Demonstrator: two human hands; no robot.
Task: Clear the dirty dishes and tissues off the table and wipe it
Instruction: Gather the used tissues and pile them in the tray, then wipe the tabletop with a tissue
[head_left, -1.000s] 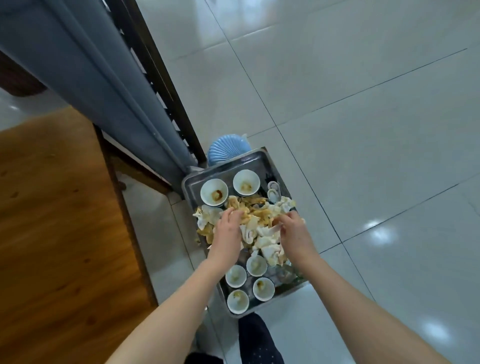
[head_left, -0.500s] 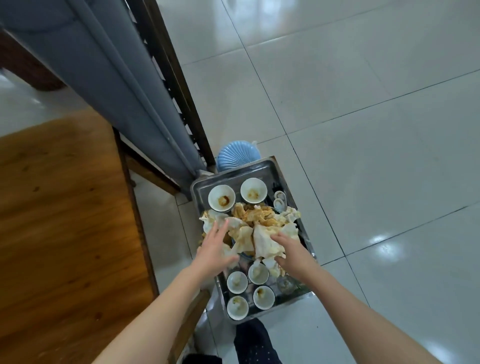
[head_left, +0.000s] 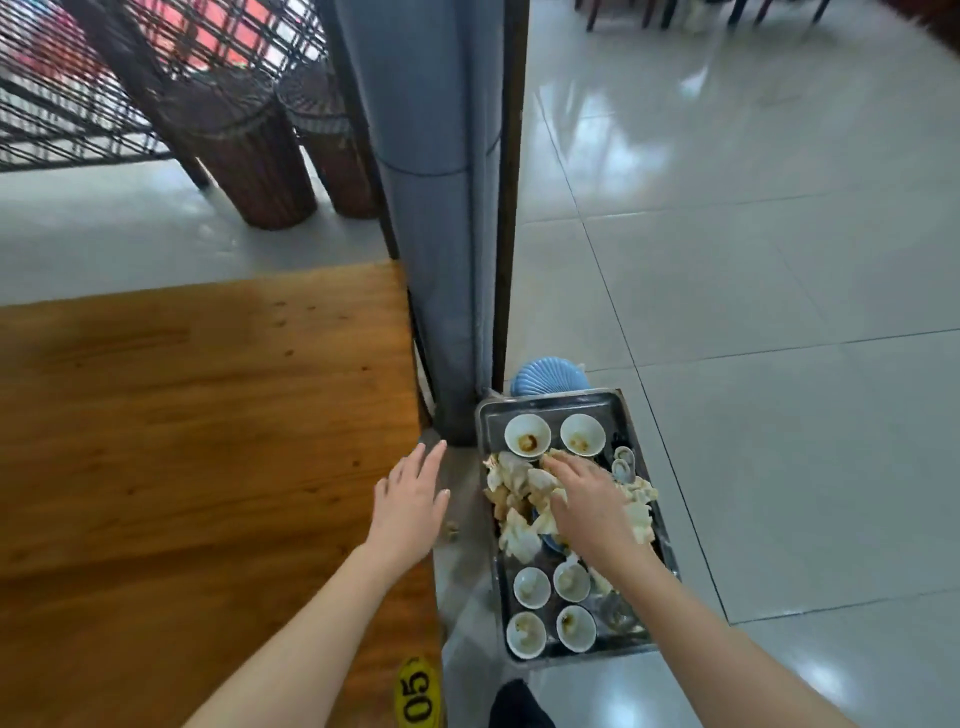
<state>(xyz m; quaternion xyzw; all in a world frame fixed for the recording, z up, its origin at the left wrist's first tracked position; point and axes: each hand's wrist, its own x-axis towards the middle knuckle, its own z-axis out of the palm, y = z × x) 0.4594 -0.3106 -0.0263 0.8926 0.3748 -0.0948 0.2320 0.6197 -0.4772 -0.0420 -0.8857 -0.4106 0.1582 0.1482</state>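
1. The left hand (head_left: 410, 499) had left the tissues (head_left: 519, 535) and come across to the near corner of the counter (head_left: 182, 441). Its fingers (head_left: 431, 460) were straight and spread, holding nothing.
2. The right hand (head_left: 587, 499) stayed on the tissue heap in the tray (head_left: 571, 657), fingers laid almost flat and pressing it down. No grasp showed.
3. The view had lifted, so much more of the counter showed than before. No dishes or tissues showed on that part.
4. Judged from this, clearing looked nearly done and wiping not yet begun. No cloth was in view.
5. The soiled bowls (head_left: 527, 435) stood in the tray at both ends of the heap. The tray lay low, just beside the counter's right edge, apparently on the floor (head_left: 779, 364).
6. A grey post (head_left: 441, 208) stood at the counter's far right corner, touching the tray's far left corner and closing that side. A blue plate (head_left: 548, 376) sat just behind the tray.
7. A small scrap (head_left: 453, 529) lay in the narrow gap between counter and tray.
8. Room was widest to the right, over bare tiles. A yellow tag (head_left: 418, 696) marked the counter's near edge.
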